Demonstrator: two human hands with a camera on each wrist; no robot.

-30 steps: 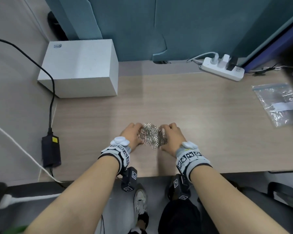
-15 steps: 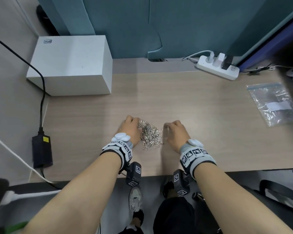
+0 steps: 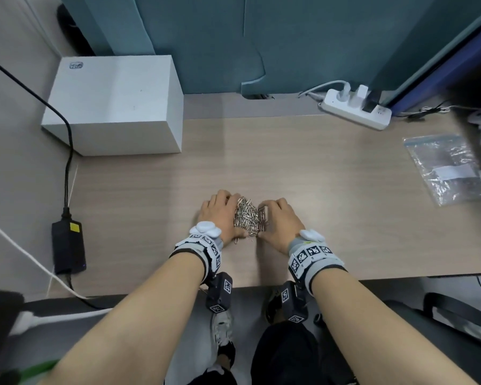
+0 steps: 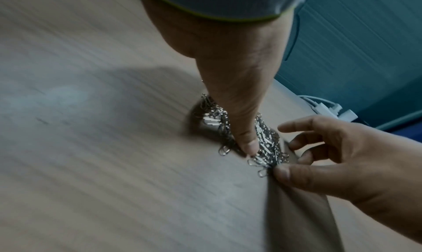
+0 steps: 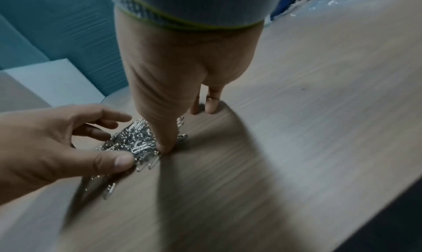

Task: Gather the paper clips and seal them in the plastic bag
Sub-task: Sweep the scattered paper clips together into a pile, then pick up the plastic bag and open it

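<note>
A pile of silver paper clips (image 3: 247,219) lies on the wooden table (image 3: 317,176) near its front edge. My left hand (image 3: 222,215) presses against the pile's left side and my right hand (image 3: 279,218) against its right side, both with loosely curved fingers cupping it. In the left wrist view my left thumb touches the paper clips (image 4: 267,144) while the right hand (image 4: 342,156) faces it. The right wrist view shows the paper clips (image 5: 134,142) squeezed between both thumbs. The clear plastic bag (image 3: 444,168) lies flat at the far right, away from both hands.
A white box (image 3: 114,107) stands at the back left. A white power strip (image 3: 356,109) with plugs lies at the back right. A black power adapter (image 3: 68,245) and cables lie left of the table. A teal partition runs behind.
Half a second ago my hands stood slightly apart around a looser spread. They have now closed in from both sides, and the pile is narrower and taller.
</note>
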